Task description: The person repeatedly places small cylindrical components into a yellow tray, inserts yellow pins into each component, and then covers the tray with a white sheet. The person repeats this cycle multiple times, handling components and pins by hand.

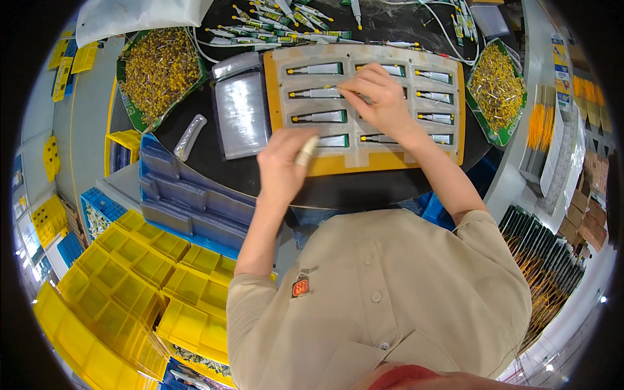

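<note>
A pale tray on a yellow board (364,160) lies before me, its recesses in three columns. Small white-and-green tubes with yellow tips lie in them, such as the tube (320,117) in the left column. My right hand (380,101) reaches over the middle of the tray. Its thumb and forefinger pinch together near the end of a left-column tube (318,93); a small yellow speck shows there, too small to name. At the tray's lower left corner is my left hand (283,162), smeared by motion, with a pale cover on one finger.
Green-edged bins of yellow-headed pieces flank the tray, a left bin (159,71) and a right bin (497,84). Loose tubes (279,23) lie behind. Clear plastic trays (240,114) and a silvery wrapped object (190,138) sit left. Yellow trays (136,266) are stacked lower left.
</note>
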The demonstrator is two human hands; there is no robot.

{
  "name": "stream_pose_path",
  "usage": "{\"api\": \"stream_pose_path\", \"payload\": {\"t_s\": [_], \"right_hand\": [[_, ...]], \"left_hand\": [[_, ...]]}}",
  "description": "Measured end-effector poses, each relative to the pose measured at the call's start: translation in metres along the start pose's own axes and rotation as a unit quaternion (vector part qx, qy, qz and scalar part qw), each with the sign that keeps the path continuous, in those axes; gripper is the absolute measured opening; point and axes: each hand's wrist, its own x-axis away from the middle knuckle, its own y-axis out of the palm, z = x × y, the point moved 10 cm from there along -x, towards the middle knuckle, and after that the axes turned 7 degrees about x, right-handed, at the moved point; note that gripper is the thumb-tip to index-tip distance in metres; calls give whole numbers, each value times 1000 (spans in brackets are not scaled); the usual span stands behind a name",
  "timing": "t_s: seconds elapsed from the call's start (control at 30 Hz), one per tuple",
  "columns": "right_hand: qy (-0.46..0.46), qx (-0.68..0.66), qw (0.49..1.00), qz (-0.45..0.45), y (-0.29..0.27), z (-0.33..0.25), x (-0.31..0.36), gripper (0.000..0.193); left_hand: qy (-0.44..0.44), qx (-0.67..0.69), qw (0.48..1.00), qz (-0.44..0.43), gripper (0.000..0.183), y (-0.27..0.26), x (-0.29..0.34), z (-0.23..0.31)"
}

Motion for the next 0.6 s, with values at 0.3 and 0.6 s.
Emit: {"api": "stream_pose_path", "payload": {"t_s": [0.3, 0.6], "right_hand": [[-53, 40, 998, 15, 15, 8, -22, 18], [-53, 53, 997, -8, 3, 26, -20, 23]], "left_hand": [[102, -101, 990, -8, 31, 31, 6, 3], [134, -111, 985, 15, 27, 22, -21, 4]]}}
